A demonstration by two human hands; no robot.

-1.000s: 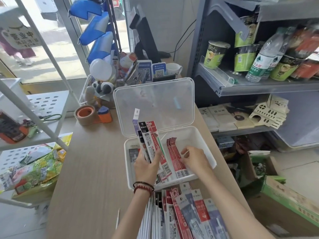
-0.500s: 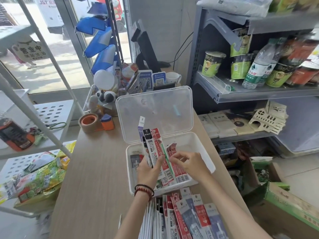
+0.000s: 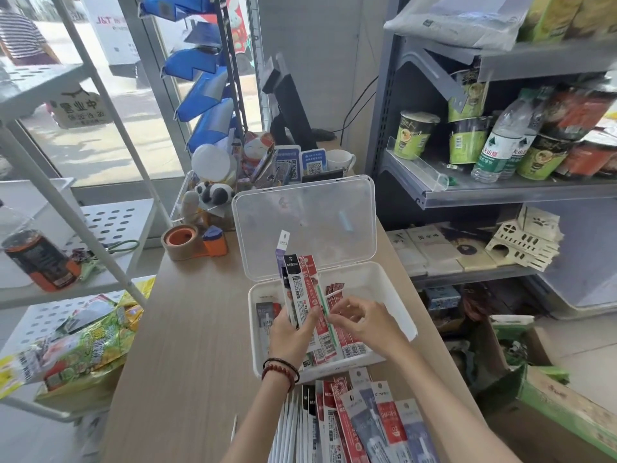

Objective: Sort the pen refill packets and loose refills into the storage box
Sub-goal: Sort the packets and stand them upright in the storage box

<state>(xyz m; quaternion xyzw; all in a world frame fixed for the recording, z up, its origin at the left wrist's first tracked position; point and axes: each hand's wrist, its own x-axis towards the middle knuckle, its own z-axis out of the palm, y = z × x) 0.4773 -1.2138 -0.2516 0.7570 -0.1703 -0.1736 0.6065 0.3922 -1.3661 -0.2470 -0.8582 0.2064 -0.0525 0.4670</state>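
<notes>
White box [image 3: 400, 305] lies open. Left fingers [image 3: 309, 320] grip upright packets [image 3: 297, 282]; right fingers [image 3: 350, 305] pinch a green refill [image 3: 322, 299].

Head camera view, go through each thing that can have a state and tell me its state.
storage box: open, partly filled.
lid: swung up, standing behind the box.
left hand: grips a fan of packets upright over the box.
right hand: seems to pinch the green refill.
boxed packets: lying flat.
pile of packets: fanned on the table, not yet boxed.
</notes>
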